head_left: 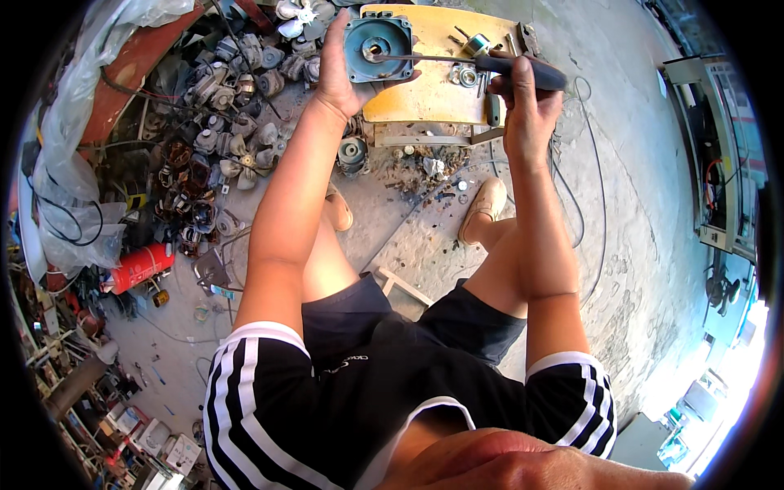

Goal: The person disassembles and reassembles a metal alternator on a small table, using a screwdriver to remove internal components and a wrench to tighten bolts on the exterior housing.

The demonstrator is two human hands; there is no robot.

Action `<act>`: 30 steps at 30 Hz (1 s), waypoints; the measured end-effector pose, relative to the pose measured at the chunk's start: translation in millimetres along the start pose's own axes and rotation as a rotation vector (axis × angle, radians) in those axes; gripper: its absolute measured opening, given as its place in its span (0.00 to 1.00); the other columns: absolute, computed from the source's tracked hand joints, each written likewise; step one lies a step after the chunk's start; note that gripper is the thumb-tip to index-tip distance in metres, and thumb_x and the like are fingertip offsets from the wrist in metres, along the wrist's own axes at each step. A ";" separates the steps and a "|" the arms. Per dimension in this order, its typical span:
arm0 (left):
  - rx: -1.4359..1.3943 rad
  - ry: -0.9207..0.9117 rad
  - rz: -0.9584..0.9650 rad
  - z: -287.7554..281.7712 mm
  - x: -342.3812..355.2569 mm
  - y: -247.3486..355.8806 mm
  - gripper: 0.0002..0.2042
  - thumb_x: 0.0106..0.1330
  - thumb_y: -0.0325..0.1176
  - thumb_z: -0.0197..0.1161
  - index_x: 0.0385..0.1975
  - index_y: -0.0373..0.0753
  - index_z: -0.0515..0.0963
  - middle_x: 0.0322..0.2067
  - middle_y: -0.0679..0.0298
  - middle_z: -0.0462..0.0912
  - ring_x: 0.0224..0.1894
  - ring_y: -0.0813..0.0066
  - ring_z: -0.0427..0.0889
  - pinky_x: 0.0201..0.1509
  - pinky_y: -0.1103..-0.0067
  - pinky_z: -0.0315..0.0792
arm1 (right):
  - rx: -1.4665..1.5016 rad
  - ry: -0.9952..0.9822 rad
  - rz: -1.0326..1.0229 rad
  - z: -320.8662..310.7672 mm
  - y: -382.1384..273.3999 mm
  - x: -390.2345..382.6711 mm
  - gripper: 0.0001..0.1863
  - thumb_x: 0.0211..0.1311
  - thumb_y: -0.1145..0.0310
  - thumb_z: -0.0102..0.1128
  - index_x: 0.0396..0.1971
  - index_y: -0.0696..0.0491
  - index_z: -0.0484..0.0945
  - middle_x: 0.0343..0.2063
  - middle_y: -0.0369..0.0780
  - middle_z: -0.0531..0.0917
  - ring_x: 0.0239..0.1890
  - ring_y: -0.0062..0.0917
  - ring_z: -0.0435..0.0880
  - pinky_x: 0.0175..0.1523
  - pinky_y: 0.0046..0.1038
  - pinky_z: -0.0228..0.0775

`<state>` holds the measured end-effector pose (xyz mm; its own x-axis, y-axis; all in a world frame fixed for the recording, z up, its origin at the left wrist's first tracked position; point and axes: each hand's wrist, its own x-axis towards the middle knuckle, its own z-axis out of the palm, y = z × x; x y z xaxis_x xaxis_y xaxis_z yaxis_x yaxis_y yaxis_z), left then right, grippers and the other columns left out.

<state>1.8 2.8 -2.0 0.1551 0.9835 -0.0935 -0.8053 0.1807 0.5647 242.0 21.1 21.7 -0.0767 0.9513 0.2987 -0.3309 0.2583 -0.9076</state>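
My left hand [340, 82] grips a square teal metal housing [395, 37] at the left end of a worn yellow board [429, 106] on a low frame. My right hand [527, 110] is closed on the black handle of a screwdriver [545, 75], whose long shaft reaches left to the round centre of the housing. Beside the shaft on the board lie a cylindrical part with a spindle [478, 45], a small round metal fitting [467, 75] and a dark-handled tool [493, 110].
A heap of motor parts [212, 139] covers the floor at left, with plastic sheeting [65, 188] and a red cylinder [143, 268]. A round part [351, 155] lies below the board. Cables [596, 171] run over the floor at right, near a metal cabinet [710, 155].
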 end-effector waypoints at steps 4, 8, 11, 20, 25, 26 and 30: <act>0.046 -0.069 -0.034 -0.3 1.7 -0.4 0.38 0.65 0.66 0.42 0.58 0.35 0.70 0.51 0.48 0.78 0.53 0.51 0.78 0.57 0.55 0.74 | 0.016 -0.004 0.046 0.3 -1.0 1.9 0.15 0.69 0.62 0.58 0.43 0.59 0.73 0.39 0.46 0.85 0.28 0.20 0.83 0.35 0.20 0.77; -0.060 0.114 0.221 4.7 6.1 -14.5 0.38 0.63 0.68 0.43 0.55 0.36 0.71 0.48 0.50 0.79 0.49 0.52 0.80 0.55 0.54 0.75 | 0.068 0.054 -0.017 19.4 9.1 -19.9 0.17 0.64 0.66 0.64 0.38 0.57 0.63 0.34 0.47 0.84 0.28 0.23 0.85 0.35 0.24 0.82; -0.101 0.289 0.392 2.3 14.9 -24.9 0.39 0.60 0.72 0.44 0.53 0.39 0.70 0.46 0.54 0.78 0.46 0.53 0.82 0.52 0.54 0.78 | 0.066 0.135 0.022 40.5 10.5 -36.6 0.17 0.63 0.69 0.65 0.37 0.56 0.62 0.32 0.45 0.83 0.29 0.24 0.86 0.36 0.26 0.83; -0.023 0.185 0.431 11.0 15.3 -19.9 0.39 0.61 0.72 0.42 0.50 0.38 0.73 0.44 0.55 0.81 0.46 0.53 0.82 0.50 0.55 0.78 | 0.213 0.187 0.094 20.7 5.1 -12.5 0.16 0.66 0.63 0.62 0.38 0.63 0.74 0.34 0.45 0.84 0.29 0.21 0.84 0.38 0.24 0.80; 0.010 0.127 0.400 6.9 12.5 -17.4 0.41 0.60 0.71 0.44 0.56 0.37 0.70 0.49 0.52 0.79 0.51 0.51 0.79 0.55 0.55 0.76 | 0.149 0.119 0.021 17.4 -2.6 -10.2 0.18 0.66 0.67 0.62 0.39 0.57 0.59 0.40 0.52 0.83 0.32 0.28 0.86 0.40 0.29 0.83; 0.000 0.103 0.387 0.3 14.2 -17.5 0.41 0.60 0.71 0.44 0.56 0.36 0.70 0.49 0.52 0.79 0.52 0.51 0.79 0.56 0.55 0.75 | 0.147 0.099 0.011 17.6 -1.6 -10.6 0.18 0.66 0.67 0.61 0.39 0.57 0.59 0.39 0.52 0.83 0.32 0.28 0.87 0.40 0.29 0.83; -0.004 0.181 0.370 15.3 11.4 -23.9 0.41 0.61 0.71 0.42 0.56 0.35 0.71 0.49 0.52 0.79 0.52 0.52 0.79 0.56 0.56 0.75 | 0.131 0.061 -0.010 18.2 0.2 -13.0 0.18 0.67 0.67 0.61 0.39 0.58 0.60 0.39 0.51 0.83 0.32 0.28 0.87 0.40 0.28 0.83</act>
<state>31.5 9.5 -4.0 -0.2478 0.9684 -0.0278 -0.7902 -0.1855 0.5841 225.9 5.7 23.0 -0.0170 0.9584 0.2851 -0.4514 0.2470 -0.8575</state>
